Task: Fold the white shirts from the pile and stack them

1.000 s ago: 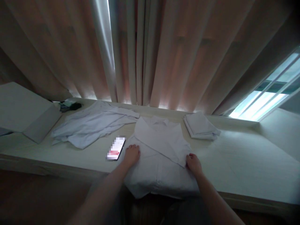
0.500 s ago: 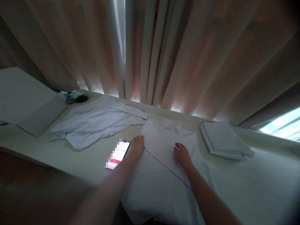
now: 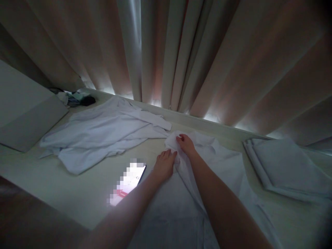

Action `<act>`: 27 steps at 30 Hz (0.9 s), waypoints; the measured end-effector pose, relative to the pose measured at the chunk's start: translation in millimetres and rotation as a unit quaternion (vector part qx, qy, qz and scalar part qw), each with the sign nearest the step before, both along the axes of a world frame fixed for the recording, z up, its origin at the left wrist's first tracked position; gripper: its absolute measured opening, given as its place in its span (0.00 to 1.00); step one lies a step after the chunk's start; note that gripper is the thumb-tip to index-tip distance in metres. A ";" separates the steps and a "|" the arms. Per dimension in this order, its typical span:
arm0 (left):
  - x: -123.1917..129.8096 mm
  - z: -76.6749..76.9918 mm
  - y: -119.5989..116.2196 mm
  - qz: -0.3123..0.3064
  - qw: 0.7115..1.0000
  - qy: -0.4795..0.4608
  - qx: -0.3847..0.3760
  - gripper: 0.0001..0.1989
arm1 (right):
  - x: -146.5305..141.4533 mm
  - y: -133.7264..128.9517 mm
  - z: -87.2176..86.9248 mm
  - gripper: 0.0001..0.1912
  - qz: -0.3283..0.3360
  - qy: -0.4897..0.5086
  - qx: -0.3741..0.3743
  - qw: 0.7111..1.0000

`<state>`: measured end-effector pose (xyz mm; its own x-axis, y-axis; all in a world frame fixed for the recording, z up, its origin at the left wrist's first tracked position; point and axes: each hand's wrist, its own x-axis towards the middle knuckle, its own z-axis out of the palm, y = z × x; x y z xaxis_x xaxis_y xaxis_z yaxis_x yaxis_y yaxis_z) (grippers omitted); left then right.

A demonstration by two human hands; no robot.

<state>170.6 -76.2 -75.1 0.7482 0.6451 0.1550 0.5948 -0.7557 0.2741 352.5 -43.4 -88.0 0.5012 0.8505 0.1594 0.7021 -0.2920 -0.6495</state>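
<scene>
A white shirt lies in front of me, its collar end toward the curtain and its lower part toward my body. My left hand is at the shirt's left edge, thumb and fingers closed on a bunched bit of cloth. Just beyond it, my right hand pinches the fabric near the left shoulder. Between the two hands the cloth is gathered into folds. On the table left of my left forearm lies a lit phone, its screen partly blurred out.
A second white shirt is spread loosely at the left. Folded white cloth lies at the right. A white box or panel and a small dark and pale heap stand at the far left. Long curtains hang behind the table.
My right hand has moved left across the shirt to the left shoulder and closed on cloth. The cloth there has bunched up. The camera view has shifted slightly.
</scene>
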 end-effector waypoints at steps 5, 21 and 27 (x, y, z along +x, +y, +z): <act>0.7 -2.9 7.2 0.096 0.995 0.026 0.001 0.25 | 3.1 9.1 3.6 0.12 0.044 -0.010 -0.020 0.999; -8.6 11.0 35.7 0.170 0.974 -0.054 -0.142 0.17 | 20.1 10.0 11.7 0.21 -0.001 0.031 -0.082 0.996; -4.5 7.7 35.0 0.184 0.971 -0.056 -0.143 0.16 | 11.1 44.6 14.7 0.12 0.041 -0.008 -0.081 0.996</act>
